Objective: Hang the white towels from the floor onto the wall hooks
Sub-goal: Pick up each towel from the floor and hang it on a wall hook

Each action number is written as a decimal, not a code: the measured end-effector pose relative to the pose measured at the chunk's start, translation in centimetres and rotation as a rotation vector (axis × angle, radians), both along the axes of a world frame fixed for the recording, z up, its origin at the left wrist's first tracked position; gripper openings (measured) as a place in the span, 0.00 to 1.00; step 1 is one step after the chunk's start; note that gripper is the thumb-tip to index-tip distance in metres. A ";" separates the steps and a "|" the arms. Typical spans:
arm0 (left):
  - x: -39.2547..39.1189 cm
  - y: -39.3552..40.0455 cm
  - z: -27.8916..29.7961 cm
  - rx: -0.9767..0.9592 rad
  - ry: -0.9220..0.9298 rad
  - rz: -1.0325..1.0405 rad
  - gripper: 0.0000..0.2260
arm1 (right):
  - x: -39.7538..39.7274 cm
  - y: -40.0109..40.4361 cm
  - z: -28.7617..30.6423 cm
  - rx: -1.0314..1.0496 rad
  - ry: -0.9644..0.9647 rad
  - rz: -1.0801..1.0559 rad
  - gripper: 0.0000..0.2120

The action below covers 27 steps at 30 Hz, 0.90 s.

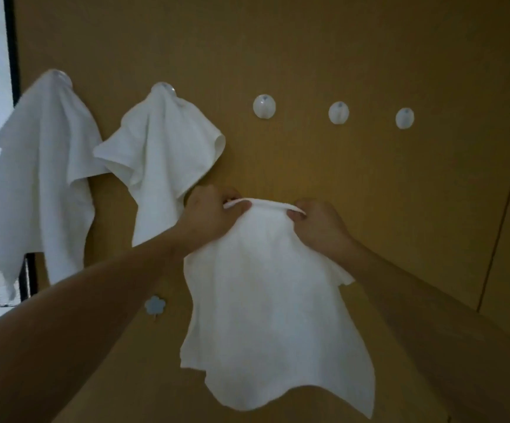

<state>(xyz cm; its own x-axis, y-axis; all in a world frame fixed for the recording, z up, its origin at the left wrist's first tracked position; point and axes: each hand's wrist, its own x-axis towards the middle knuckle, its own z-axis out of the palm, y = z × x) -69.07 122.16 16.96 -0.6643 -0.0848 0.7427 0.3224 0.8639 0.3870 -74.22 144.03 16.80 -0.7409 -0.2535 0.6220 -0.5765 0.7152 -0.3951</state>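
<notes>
Both hands are raised in front of a tan wall (308,50). The left hand (209,216) and the right hand (316,225) each pinch the top edge of a white towel (266,315), fingers and thumb curled over the hem. The stretch of hem between the two hands is pulled fairly taut and sits below the row of hooks, apart from the wall fittings. The rest of the held towel hangs freely downward, its lower edge wavy and uneven.

Five round white hooks run across the wall in a line. The first hook (59,75) carries a hung towel (43,178), draped long and reaching well down the left side. The second hook (165,87) carries another hung towel (159,154), bunched at the top and spreading outward; its lower portion passes behind the left forearm. The third hook (264,106), fourth hook (338,112) and fifth hook (404,118) are bare. The third hook stands above the gap between the two hands.

A small pale blue flower-shaped fitting (154,305) is fixed low on the wall, just left of the held towel. A dark vertical frame (10,47) borders the wall at left.
</notes>
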 end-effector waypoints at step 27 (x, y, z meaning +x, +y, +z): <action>-16.1 -0.7 14.7 -0.168 0.621 0.189 0.13 | -15.7 -7.4 14.2 -0.262 0.698 0.163 0.12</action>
